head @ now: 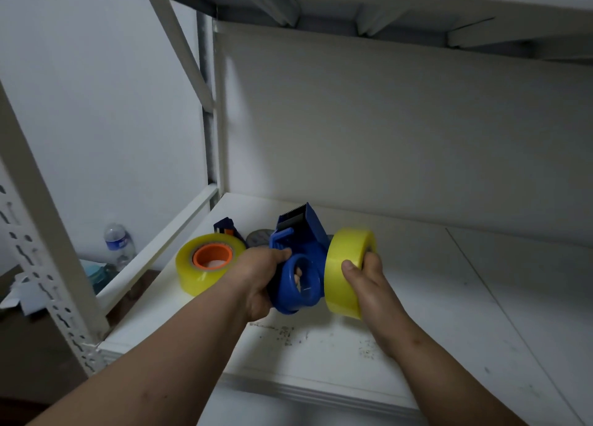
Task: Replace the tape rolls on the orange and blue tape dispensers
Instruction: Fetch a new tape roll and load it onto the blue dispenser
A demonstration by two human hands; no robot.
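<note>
My left hand (260, 276) grips the blue tape dispenser (300, 259) above the white shelf, fingers through its round handle, serrated blade pointing up and away. My right hand (365, 281) holds a yellow tape roll (345, 267) on edge against the dispenser's right side. To the left, a second yellow tape roll (189, 267) lies flat on the shelf around the orange dispenser's hub (212, 256). Behind that roll, a dark blue and orange part (226, 226) sticks up.
The white shelf board (433, 297) runs right and toward me, scuffed near its front edge. A grey round object (258, 238) lies behind the dispenser. A perforated white upright (41, 265) stands at left. Below, on the floor, are a water bottle (118, 242) and paper scraps.
</note>
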